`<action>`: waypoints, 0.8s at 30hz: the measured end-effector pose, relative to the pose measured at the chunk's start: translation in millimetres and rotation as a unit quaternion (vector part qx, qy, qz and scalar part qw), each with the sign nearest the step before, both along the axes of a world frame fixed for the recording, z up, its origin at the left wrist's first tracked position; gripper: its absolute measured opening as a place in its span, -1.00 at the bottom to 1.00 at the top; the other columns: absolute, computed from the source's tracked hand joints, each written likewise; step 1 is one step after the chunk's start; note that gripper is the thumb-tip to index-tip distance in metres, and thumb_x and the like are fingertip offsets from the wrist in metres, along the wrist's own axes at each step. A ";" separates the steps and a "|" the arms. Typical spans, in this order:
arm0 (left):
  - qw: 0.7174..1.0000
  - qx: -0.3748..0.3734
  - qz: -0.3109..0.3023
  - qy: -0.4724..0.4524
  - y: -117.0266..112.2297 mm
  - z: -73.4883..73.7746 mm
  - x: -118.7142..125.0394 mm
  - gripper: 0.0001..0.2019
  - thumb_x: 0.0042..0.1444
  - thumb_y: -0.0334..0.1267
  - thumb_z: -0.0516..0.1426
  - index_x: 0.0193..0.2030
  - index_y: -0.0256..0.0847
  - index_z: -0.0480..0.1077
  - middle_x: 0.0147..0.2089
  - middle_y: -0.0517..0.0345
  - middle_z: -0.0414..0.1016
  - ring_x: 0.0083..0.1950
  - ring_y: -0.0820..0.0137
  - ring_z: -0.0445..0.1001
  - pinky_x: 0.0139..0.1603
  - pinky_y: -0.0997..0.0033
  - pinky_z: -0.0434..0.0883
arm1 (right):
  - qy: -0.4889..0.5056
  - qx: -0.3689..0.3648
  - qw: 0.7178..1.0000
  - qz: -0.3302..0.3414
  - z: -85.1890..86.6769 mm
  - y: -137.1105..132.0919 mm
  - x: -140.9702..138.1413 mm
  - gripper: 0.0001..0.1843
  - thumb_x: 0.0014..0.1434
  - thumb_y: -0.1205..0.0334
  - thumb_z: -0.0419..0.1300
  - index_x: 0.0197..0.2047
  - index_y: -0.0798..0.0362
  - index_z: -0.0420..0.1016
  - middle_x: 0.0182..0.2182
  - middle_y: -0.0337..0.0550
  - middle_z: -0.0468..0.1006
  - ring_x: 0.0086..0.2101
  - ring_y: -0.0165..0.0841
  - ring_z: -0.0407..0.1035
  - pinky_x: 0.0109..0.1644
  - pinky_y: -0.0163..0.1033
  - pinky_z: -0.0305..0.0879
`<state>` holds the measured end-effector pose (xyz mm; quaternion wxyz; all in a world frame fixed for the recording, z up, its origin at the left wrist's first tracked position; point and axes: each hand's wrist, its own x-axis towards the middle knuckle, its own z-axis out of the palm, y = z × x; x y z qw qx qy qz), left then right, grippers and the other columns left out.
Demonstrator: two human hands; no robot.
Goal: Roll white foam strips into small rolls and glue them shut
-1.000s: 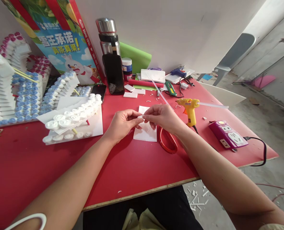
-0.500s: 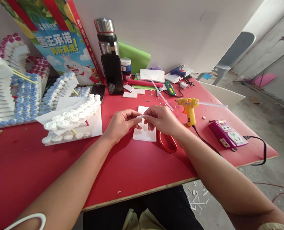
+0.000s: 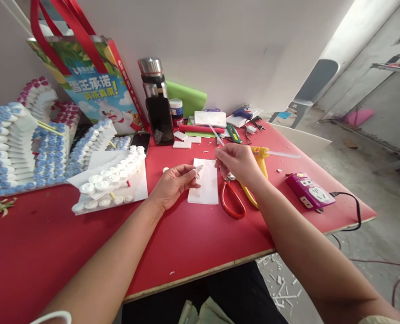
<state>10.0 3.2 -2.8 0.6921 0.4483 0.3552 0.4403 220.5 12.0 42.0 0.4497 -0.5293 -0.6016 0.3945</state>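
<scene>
White strip pinched in left hand; right hand apart from it

Far left: stepped blue-and-white model on the red table. Behind it, a printed bag with red handles. Next, a model with white rosettes on a white base. Farther back, a steel bottle, with a black phone standing upright in front.

Left hand: thumb and fingers closed on the strip, which juts toward the right hand, above the left part of the white paper. A small white roll lies just beside this hand, on the far side.

Right hand: raised, fingers curled, to the right of the paper; cannot tell whether they grip anything. Below it, a red looped handle lies on the table, a yellow handle near it.

Right of the hand: yellow glue gun, partly hidden by it. Farther right, a purple power strip, near the table edge.
</scene>
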 end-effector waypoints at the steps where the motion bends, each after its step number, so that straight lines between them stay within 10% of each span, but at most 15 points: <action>1: 1.000 -0.013 0.000 -0.009 0.6 -0.4 -0.9 -0.74 0.02 -0.17 0.39 -0.22 -0.29 0.57 -0.25 0.11 0.53 -0.34 0.54 0.43 -0.17 0.42 0.57 | -0.012 0.012 1.000 -0.009 4.8 -1.1 3.6 -0.68 0.20 0.07 0.22 -0.50 0.08 0.39 -0.64 -0.22 0.49 -0.70 -0.48 0.31 -0.63 -0.37 0.19; 7: 0.997 -0.060 0.003 -0.049 0.5 3.2 -1.4 -0.77 -0.03 -0.27 0.42 -0.27 -0.36 0.59 -0.23 0.04 0.54 -0.41 0.63 0.39 -0.31 0.61 0.50 | -0.161 0.022 0.985 -0.050 21.4 -31.5 27.7 -0.69 0.23 0.10 0.16 -0.51 0.03 0.36 -0.64 -0.22 0.46 -0.66 -0.42 0.30 -0.56 -0.29 0.17; 14: 0.994 -0.067 0.003 -0.083 -0.7 6.0 0.5 -0.78 -0.06 -0.29 0.43 -0.39 -0.37 0.54 -0.31 0.09 0.48 -0.47 0.65 0.33 -0.42 0.63 0.43 | -0.522 -0.014 0.840 -0.148 1.7 -73.5 64.1 -0.70 0.30 0.05 0.06 -0.37 0.03 0.42 -0.49 -0.08 0.51 -0.51 -0.28 0.34 -0.46 -0.22 0.02; 24: 0.983 -0.124 -0.016 -0.136 4.7 -0.1 -5.3 -0.78 -0.09 -0.33 0.44 -0.38 -0.36 0.53 -0.35 0.11 0.43 -0.49 0.67 0.29 -0.48 0.69 0.41 | -0.492 0.007 0.841 -0.223 -29.3 -36.0 82.2 -0.54 0.29 0.01 0.08 0.06 0.22 0.43 0.03 0.29 0.47 -0.05 -0.02 0.41 -0.06 -0.08 0.29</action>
